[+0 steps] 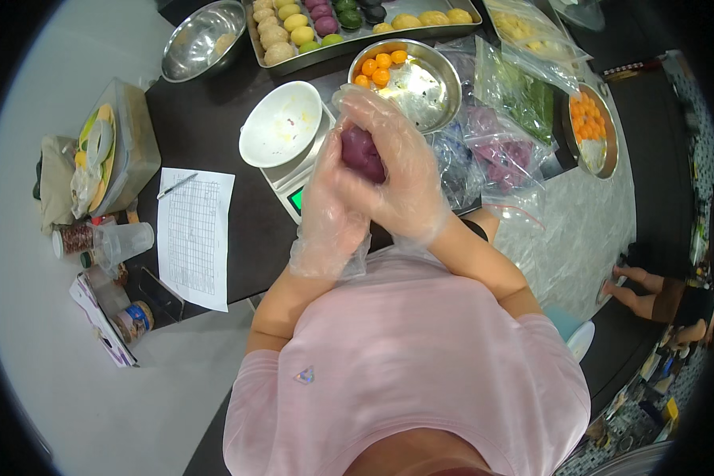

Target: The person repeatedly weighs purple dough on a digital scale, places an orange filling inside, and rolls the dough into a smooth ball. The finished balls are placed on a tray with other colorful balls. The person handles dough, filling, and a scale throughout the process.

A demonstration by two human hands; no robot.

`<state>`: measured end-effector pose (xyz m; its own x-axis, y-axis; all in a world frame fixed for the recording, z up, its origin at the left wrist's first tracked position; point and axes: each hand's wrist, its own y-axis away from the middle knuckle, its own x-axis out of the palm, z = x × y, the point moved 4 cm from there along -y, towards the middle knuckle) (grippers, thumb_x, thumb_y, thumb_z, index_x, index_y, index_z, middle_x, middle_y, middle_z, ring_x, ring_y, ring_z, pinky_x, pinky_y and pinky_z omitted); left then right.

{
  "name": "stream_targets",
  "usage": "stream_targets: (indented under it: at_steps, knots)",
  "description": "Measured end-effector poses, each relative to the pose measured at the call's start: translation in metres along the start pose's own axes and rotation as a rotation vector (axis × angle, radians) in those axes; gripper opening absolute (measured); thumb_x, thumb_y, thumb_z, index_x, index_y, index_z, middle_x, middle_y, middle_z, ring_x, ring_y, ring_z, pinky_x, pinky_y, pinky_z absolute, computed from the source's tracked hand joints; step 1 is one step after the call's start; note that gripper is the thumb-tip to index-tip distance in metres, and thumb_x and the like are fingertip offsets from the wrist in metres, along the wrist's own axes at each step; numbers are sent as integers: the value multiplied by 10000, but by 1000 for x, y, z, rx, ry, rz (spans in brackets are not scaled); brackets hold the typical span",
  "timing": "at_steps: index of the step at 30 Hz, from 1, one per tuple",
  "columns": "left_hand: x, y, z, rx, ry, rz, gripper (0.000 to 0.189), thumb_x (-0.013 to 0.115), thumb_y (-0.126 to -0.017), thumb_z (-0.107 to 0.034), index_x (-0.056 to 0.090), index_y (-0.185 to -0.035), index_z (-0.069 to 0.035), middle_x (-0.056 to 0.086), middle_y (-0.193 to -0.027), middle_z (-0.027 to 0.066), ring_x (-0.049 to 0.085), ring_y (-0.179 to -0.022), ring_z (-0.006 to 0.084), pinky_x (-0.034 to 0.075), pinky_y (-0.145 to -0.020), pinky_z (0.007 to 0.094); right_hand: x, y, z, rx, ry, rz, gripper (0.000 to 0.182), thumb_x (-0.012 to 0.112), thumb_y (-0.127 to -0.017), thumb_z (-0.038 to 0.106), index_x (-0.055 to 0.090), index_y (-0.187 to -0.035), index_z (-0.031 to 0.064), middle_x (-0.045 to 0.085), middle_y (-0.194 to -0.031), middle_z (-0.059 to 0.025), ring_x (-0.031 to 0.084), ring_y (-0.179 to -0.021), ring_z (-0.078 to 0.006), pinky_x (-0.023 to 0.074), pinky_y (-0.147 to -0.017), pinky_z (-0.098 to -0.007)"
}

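A purple ball of dough [363, 154] is cupped between my two hands, above the table's front edge. Clear plastic gloves cover both. My left hand [330, 202] supports it from the left and below, while my right hand [407, 166] curls over its right side; the palms hide part of it. Just left of the hands, a white bowl [281, 125] with yellow and purple smears rests tilted on a kitchen scale [279, 181] with a green-lit display. Beyond the fingertips stands a round steel pan [434, 89], holding several orange yolk-like balls [381, 76].
At the back, a metal tray [357, 44] carries rows of coloured dough balls. Zip bags of green [514, 89] and purple dough [503, 149] lie right. A steel bowl [205, 41], plastic bin [134, 143], printed sheet [193, 238] with a pen, and jars [74, 240] are left.
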<state>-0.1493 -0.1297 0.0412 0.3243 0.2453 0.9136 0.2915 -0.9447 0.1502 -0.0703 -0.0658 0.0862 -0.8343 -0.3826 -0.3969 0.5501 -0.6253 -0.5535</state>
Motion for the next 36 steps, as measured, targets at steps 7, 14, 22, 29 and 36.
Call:
stream_targets:
  at_steps: [7, 14, 22, 29, 36]
  knots:
    - [-11, -3, 0, -29, -62, -159, 472, 328, -1100, -324, 405, -1452, -19, 499, -1403, 106, 479, -1318, 223, 397, -1122, 392, 0, -1, -10, -32, -142, 44, 420, 635, -868, 80, 589, -1282, 19, 630, -1275, -181, 589, -1203, -371, 323, -1137, -563]
    - [-1, -6, 1, 43, -111, -116, 473, 336, -1097, -301, 382, -1479, -25, 492, -1439, 136, 454, -1361, 254, 340, -1169, 427, 3, -6, -30, 40, -194, 54, 430, 555, -947, 133, 546, -1363, 21, 591, -1348, -174, 601, -1179, -324, 346, -1120, -479]
    - [7, -3, -5, -54, 190, 176, 603, 373, -1069, -440, 355, -1504, -22, 439, -1501, 143, 410, -1405, 265, 333, -1171, 431, -3, -9, -35, 158, -483, 49, 387, 529, -965, 101, 576, -1337, 6, 648, -1266, -173, 584, -1227, -290, 401, -1074, -369]
    - [0, -3, -1, -253, -179, -196, 496, 412, -1076, -387, 393, -1435, -45, 509, -1377, 120, 550, -1251, 252, 490, -1045, 410, -10, -11, -31, -178, 184, 368, 617, 653, -885, 455, 550, -1389, 115, 553, -1434, -124, 452, -1389, -369, 119, -1193, -604]
    - [-7, -1, 2, -113, 55, 100, 430, 364, -1100, -310, 401, -1452, -65, 506, -1384, 102, 510, -1292, 208, 430, -1086, 424, -4, 0, -23, -40, -42, 145, 412, 613, -930, 216, 618, -1309, 55, 649, -1282, -143, 544, -1282, -356, 128, -1192, -613]
